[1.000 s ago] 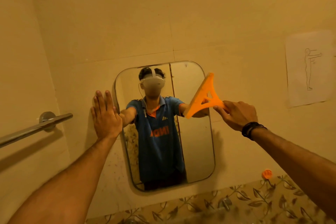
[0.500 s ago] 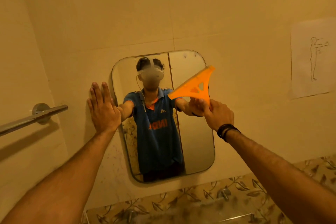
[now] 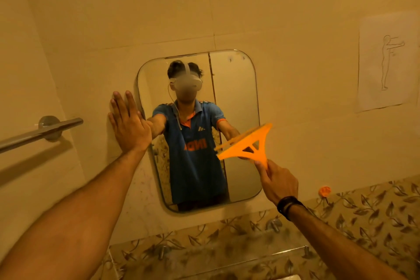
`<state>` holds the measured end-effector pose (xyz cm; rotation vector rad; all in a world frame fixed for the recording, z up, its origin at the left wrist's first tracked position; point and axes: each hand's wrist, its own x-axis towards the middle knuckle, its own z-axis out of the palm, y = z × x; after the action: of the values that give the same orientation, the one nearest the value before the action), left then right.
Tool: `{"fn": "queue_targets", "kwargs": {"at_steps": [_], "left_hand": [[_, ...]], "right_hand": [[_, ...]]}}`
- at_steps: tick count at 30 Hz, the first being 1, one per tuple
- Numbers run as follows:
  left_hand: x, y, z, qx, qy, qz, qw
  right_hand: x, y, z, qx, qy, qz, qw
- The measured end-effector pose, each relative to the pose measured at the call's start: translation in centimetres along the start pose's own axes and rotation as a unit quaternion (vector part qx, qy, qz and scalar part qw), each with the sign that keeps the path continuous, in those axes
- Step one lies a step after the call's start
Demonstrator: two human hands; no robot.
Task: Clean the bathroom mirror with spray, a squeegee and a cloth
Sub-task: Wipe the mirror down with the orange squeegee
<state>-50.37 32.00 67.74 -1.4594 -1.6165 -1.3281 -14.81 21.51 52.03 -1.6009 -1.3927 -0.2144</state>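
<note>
A rounded rectangular mirror [image 3: 236, 88] hangs on the tiled wall and reflects a person in a blue shirt. My right hand [image 3: 278, 183] grips the handle of an orange triangular squeegee [image 3: 246, 144], whose blade lies tilted across the mirror's lower right part. My left hand [image 3: 128, 124] is pressed flat on the wall at the mirror's left edge, fingers pointing up. No spray bottle or cloth is in view.
A metal towel bar [image 3: 38, 133] sticks out from the left wall. A paper sheet with a figure drawing [image 3: 386, 63] hangs at the right. A small orange hook [image 3: 324, 191] sits above the leaf-patterned tile band [image 3: 363, 211]. Metal shelf pegs [image 3: 273, 225] stand below the mirror.
My right hand has drawn the squeegee down the mirror's right side, from near the top to its lower part. The left hand has stayed flat on the wall.
</note>
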Motion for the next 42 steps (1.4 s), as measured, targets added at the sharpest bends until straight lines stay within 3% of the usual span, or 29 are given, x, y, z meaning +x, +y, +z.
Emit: {"fn": "queue_targets", "kwargs": {"at_steps": [8,12,17,25,30,33,38,42], "left_hand": [[-0.2,-0.4,-0.2,0.008,-0.014,0.009,1.0],[-0.2,-1.0,-0.2,0.003,-0.01,0.02,1.0],[-0.3,-1.3,-0.3,-0.007,-0.006,0.038,0.999],[-1.4,-2.4,0.9,0.019,0.005,0.03,0.999],[-2.0,-2.6,0.6,0.022,-0.008,0.031,0.999],[-2.6,-2.9,0.3,0.026,-0.019,0.031,0.999],[-2.9,-2.7,0.3,0.021,-0.026,0.021,0.999],[-3.2,-2.6,0.6,0.022,-0.026,0.009,0.999]], "right_hand": [[4.1,-14.3,0.4,0.159,0.017,-0.136,0.978],[6.8,-19.7,1.8,0.11,0.012,-0.148,0.983],[5.9,-16.9,5.0,0.117,-0.014,-0.136,0.984],[-6.3,-6.9,9.8,0.078,-0.104,-0.034,0.991],[-8.8,-6.0,9.5,0.074,-0.126,-0.019,0.989],[-8.2,-6.9,8.3,0.078,-0.096,-0.039,0.992],[-1.5,-10.5,4.9,0.174,0.024,-0.051,0.983],[3.2,-11.0,3.6,0.141,0.022,-0.063,0.988]]}}
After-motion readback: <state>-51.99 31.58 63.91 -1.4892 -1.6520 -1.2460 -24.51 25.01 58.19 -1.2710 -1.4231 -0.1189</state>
